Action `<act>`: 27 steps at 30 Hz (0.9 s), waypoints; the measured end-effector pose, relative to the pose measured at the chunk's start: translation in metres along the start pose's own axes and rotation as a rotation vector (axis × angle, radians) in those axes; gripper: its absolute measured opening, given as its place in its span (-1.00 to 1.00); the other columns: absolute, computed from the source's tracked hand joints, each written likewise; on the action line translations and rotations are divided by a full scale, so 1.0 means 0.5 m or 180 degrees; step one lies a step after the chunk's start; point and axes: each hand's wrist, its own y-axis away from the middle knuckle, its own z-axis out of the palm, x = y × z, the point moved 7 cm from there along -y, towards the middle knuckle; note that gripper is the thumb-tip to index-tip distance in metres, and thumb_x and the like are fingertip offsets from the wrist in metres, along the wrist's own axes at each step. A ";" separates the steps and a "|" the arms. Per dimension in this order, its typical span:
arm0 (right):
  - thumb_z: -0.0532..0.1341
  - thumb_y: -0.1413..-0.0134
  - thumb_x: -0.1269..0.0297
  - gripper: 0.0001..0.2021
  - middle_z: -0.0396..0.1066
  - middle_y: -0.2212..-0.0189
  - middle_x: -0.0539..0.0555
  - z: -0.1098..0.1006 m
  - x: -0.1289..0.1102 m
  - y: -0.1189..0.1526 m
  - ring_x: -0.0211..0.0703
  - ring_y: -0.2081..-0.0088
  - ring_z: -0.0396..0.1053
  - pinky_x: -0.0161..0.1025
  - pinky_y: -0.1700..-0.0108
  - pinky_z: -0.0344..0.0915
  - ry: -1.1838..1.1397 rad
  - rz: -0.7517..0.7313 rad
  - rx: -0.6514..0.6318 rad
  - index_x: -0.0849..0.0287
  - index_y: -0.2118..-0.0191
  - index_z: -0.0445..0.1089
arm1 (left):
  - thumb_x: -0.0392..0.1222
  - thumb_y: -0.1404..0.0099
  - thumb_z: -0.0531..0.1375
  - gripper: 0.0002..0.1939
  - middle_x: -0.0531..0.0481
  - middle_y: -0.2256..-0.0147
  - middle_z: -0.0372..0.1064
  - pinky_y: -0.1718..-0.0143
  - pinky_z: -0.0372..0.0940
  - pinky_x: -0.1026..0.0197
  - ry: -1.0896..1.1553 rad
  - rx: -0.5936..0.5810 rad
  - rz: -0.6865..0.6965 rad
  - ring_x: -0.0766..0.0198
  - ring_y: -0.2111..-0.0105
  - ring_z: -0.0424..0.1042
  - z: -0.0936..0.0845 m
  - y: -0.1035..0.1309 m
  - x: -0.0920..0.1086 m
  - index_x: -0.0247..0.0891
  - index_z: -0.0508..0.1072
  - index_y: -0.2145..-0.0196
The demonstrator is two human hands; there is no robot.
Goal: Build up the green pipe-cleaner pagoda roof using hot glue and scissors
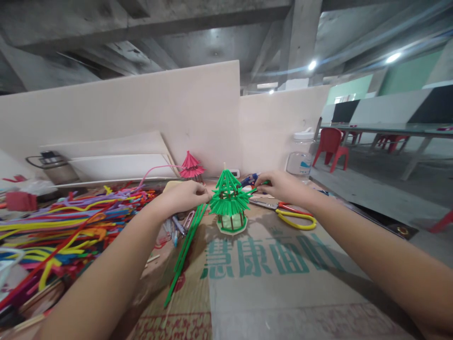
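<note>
A small green pagoda model (pixel 229 200) stands upright on the cardboard in front of me, with a tiered roof of green pipe cleaners, brown stick posts and a pale base. My left hand (pixel 189 194) is closed beside the left edge of its roof; whatever its fingers may hold is hidden. On the other side, my right hand (pixel 278 185) pinches a short piece of green pipe cleaner close to the roof's right edge. Long green pipe cleaners (pixel 186 255) lie below my left hand. Scissors (pixel 292 217) with yellow and red handles rest below my right hand.
Many coloured pipe cleaners (pixel 71 226) are heaped on the left. A pink pagoda model (pixel 191 165) stands behind, near the white partition (pixel 159 113). A clear plastic jar (pixel 300 158) is at the back right. Pens (pixel 179 225) lie left of the green model.
</note>
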 end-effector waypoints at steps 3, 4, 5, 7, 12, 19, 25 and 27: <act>0.20 -0.14 0.25 -0.79 0.59 0.23 0.09 -0.020 -0.004 0.005 -0.08 0.24 0.47 -0.28 0.27 0.26 -0.0010 -0.0021 -0.0022 0.11 0.20 0.57 | 0.18 -0.19 0.11 -0.57 0.06 0.57 0.33 0.53 0.04 0.31 -0.0124 -0.0213 0.0021 0.29 0.55 0.26 -0.007 0.010 0.006 -0.24 0.47 0.50; 0.19 -0.13 0.26 -0.79 0.59 0.25 0.08 -0.028 -0.008 0.008 -0.10 0.26 0.47 -0.29 0.29 0.25 -0.0013 -0.0038 -0.0030 0.11 0.20 0.57 | 0.19 -0.20 0.10 -0.57 0.06 0.56 0.33 0.52 0.05 0.31 -0.0121 -0.0235 0.0055 0.29 0.55 0.27 -0.013 0.015 0.010 -0.24 0.48 0.49; 0.18 -0.12 0.27 -0.79 0.59 0.27 0.06 -0.036 -0.013 0.012 -0.12 0.29 0.46 -0.29 0.31 0.24 -0.0014 -0.0067 -0.0065 0.11 0.20 0.56 | 0.18 -0.21 0.10 -0.57 0.06 0.55 0.33 0.51 0.06 0.30 -0.0110 -0.0266 0.0101 0.30 0.54 0.27 -0.019 0.020 0.016 -0.25 0.48 0.48; 0.16 -0.13 0.26 -0.80 0.57 0.35 0.02 -0.051 -0.026 0.022 -0.16 0.36 0.43 -0.31 0.37 0.19 0.0007 -0.0133 -0.0222 0.09 0.24 0.54 | 0.16 -0.23 0.11 -0.57 0.06 0.55 0.32 0.50 0.07 0.31 -0.0114 -0.0426 0.0225 0.30 0.52 0.28 -0.024 0.033 0.034 -0.25 0.48 0.50; 0.12 -0.13 0.24 -0.80 0.51 0.47 -0.04 -0.096 -0.054 0.057 -0.19 0.45 0.37 -0.30 0.44 0.14 0.0035 -0.0092 -0.0479 0.09 0.31 0.51 | 0.04 -0.35 0.06 -0.62 0.08 0.52 0.33 0.51 0.03 0.31 0.0022 -0.0928 0.0660 0.34 0.51 0.26 0.023 0.070 0.120 -0.25 0.51 0.44; 0.22 -0.11 0.00 -0.70 0.47 0.51 0.03 -0.184 -0.065 0.084 -0.16 0.45 0.38 -0.26 0.40 0.21 -0.0429 -0.0090 0.0311 0.15 0.36 0.50 | -0.11 -0.44 0.01 -0.64 0.08 0.52 0.44 0.44 0.10 0.31 0.0738 -0.0395 0.0788 0.35 0.52 0.32 0.086 0.079 0.208 -0.25 0.43 0.45; 0.25 -0.13 0.05 -0.63 0.49 0.46 0.00 -0.163 -0.076 0.075 -0.14 0.39 0.46 -0.23 0.32 0.35 -0.1715 -0.0173 0.0423 0.09 -0.02 0.43 | -0.07 -0.47 -0.03 -0.69 0.07 0.53 0.37 0.44 0.19 0.33 0.2005 0.0081 0.0850 0.34 0.51 0.33 0.074 0.066 0.195 -0.26 0.36 0.34; 0.24 -0.15 0.09 -0.71 0.53 0.38 0.00 -0.123 -0.109 0.074 -0.13 0.30 0.49 -0.23 0.26 0.36 -0.1656 -0.0341 -0.0137 0.06 0.06 0.49 | -0.03 -0.47 -0.03 -0.67 0.04 0.50 0.39 0.45 0.20 0.32 0.2227 -0.0028 0.0937 0.34 0.50 0.33 0.086 0.067 0.197 -0.27 0.39 0.31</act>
